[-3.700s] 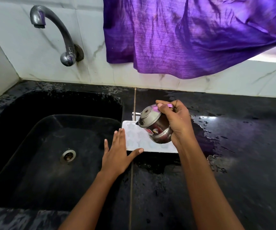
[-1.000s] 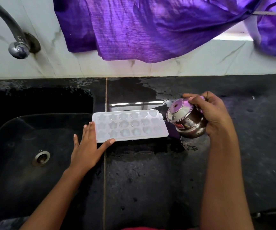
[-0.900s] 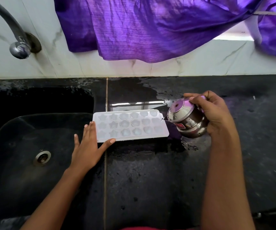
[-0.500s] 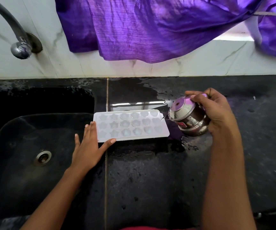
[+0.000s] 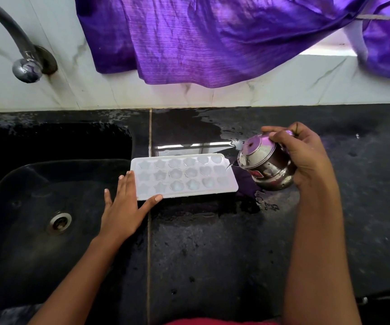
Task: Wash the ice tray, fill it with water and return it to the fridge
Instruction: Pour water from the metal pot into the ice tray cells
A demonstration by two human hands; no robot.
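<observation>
The tap at 10 o'clock is cut off by the frame's upper left edge, so its spout does not show. The purple cloth hanging at 12 o'clock runs out of the top and right. The red label on the steel pot is too small to read, and the pot's far side is hidden under fingers. How full the moulded cavities are cannot be told. A black stone worktop, wet and speckled, fills the lower half below white marbled wall tiles. A puddle shines at 12 o'clock of the ice tray. The black sink with its metal drain lies at 9 o'clock. The white ice tray lies flat on the worktop near the centre, its left end at the sink's rim. The left hand is spread flat with straight fingers, fingertips on the tray's left end and thumb along its near edge. The right hand, at 3 o'clock of the tray, grasps the pot with curled fingers and tilts its mouth towards the tray's right end. A thin thread of water bridges the two.
</observation>
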